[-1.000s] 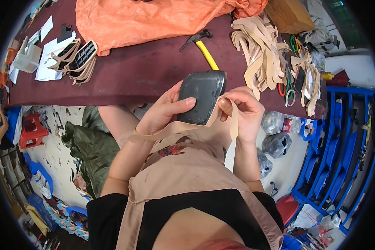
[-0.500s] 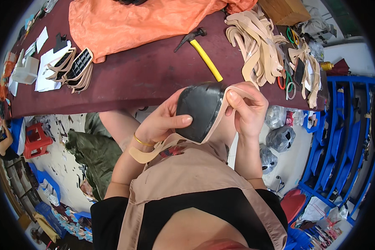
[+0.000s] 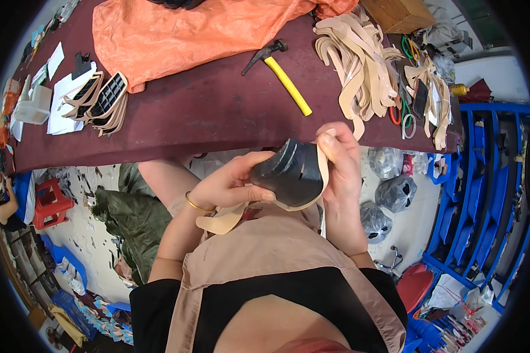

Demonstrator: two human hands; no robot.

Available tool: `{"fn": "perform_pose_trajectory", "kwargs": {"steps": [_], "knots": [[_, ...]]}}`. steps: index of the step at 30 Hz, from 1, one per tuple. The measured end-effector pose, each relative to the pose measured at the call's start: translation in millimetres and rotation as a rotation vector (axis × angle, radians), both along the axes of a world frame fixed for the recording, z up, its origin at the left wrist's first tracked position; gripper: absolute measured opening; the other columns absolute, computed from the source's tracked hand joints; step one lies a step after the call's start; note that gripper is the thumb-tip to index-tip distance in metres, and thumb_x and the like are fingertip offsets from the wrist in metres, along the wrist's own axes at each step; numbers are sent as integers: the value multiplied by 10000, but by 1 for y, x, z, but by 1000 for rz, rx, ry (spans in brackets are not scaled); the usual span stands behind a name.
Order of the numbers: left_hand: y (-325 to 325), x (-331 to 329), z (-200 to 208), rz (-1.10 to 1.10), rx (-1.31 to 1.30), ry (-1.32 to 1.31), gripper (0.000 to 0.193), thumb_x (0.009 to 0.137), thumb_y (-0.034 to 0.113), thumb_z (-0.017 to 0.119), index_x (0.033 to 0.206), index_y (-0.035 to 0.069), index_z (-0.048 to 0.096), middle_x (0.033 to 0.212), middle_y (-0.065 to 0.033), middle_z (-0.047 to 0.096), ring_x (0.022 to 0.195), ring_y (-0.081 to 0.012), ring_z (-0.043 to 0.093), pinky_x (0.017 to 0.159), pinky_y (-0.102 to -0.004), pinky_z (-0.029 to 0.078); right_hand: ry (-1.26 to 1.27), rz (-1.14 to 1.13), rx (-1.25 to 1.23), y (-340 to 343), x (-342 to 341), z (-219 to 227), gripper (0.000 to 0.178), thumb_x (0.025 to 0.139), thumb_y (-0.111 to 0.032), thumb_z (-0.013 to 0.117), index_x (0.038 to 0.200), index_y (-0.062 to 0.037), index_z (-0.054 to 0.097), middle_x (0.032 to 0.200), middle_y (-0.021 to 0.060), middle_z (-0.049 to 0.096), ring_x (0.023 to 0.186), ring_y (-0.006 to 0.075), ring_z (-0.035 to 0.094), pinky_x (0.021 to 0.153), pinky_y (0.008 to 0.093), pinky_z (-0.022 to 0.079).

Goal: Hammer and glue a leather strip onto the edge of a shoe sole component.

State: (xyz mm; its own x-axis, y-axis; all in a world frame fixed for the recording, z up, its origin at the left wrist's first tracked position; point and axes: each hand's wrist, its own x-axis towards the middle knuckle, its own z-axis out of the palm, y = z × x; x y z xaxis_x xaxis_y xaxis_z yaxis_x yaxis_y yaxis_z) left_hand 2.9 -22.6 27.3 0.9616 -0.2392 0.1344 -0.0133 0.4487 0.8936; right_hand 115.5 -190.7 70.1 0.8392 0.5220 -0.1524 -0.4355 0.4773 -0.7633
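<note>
A smooth black shoe sole (image 3: 297, 179) is held up in front of my apron, just off the table's near edge. My left hand (image 3: 232, 183) grips its left side, the thumb lying along it and the fingers behind. A beige strip (image 3: 224, 222) runs along the sole's lower and right edges; its loose tail hangs below my left wrist. My right hand (image 3: 340, 162) is closed at the sole's upper right edge, pinching the strip there between thumb and fingers. The fingers behind the sole are hidden.
On the dark red table (image 3: 206, 112) lie a yellow-handled hammer (image 3: 288, 85), orange sheeting (image 3: 182, 35) and a heap of beige strips (image 3: 362, 65). Beige-edged soles (image 3: 106, 103) are stacked at left. Scissors (image 3: 407, 115) lie at right. A blue rack (image 3: 474, 188) stands beyond.
The sole has tilted and turned in my hands, showing a different part of its surface. My right hand has shifted slightly left, with the strip still pinched.
</note>
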Motion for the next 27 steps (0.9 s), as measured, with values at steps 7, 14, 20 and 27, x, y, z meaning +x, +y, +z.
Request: {"fn": "perform_pose_trajectory", "kwargs": {"steps": [7, 14, 20, 27], "knots": [[3, 18, 24, 449, 408, -163, 626, 803, 48, 665, 1351, 21, 362, 1279, -121, 408, 1134, -164, 452, 922, -273, 404, -137, 157, 245, 13, 5, -11, 791, 827, -257, 698, 1412, -108, 188, 1239, 114, 472, 1168, 202, 454, 975, 339, 387], [11, 40, -4, 456, -325, 34, 748, 910, 173, 547, 1456, 72, 47, 1163, -136, 513, 1029, -205, 554, 798, -310, 509, -230, -104, 22, 32, 13, 15, 591, 836, -43, 631, 1355, -64, 349, 1270, 104, 500, 1142, 210, 520, 976, 362, 437], [-24, 33, -3, 989, 439, -555, 487, 721, 95, 774, 1120, 98, 493, 1063, -97, 476, 943, -221, 540, 823, -340, 471, -14, -117, -39, 32, 17, 7, 455, 890, -102, 582, 1308, -61, 405, 1219, 97, 540, 1092, 189, 557, 922, 361, 476], [-6, 29, 31, 1044, 106, -288, 181, 940, 129, 523, 933, -50, 549, 774, -140, 638, 684, -229, 658, 656, -325, 559, 50, -24, -74, 25, 14, -3, 460, 894, -124, 585, 1305, -34, 398, 1191, 94, 558, 1067, 183, 573, 911, 357, 484]]}}
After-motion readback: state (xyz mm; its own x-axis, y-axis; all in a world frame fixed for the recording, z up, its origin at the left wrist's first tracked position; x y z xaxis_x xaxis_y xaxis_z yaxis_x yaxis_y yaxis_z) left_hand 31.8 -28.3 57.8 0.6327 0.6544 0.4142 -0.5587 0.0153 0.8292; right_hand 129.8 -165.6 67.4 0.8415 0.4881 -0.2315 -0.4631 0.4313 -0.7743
